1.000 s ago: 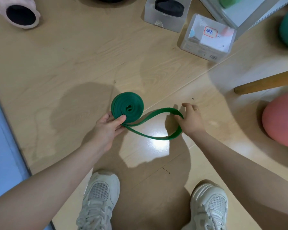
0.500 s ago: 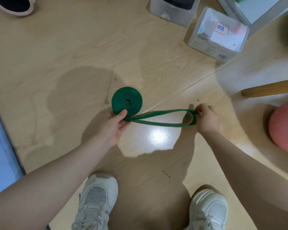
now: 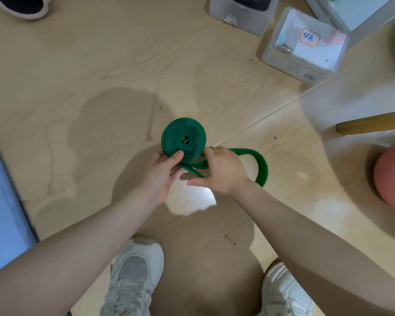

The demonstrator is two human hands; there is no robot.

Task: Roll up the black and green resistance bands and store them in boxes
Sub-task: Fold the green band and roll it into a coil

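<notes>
Green band (image 3: 184,139) pinched by left hand (image 3: 161,173); right hand (image 3: 221,171) seemingly grips tail; labelled box (image 3: 303,45) well apart.

left hand (image 3: 160,173) pinching green band (image 3: 184,137) coil, right hand (image 3: 221,172) gripping its loose tail, wooden floor (image 3: 100,87)

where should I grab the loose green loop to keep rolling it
Probably take the loose loop at its far bend, coming from the right: it curves away from the green coil, which the left hand holds, while the right hand covers the strands beside it.
</notes>
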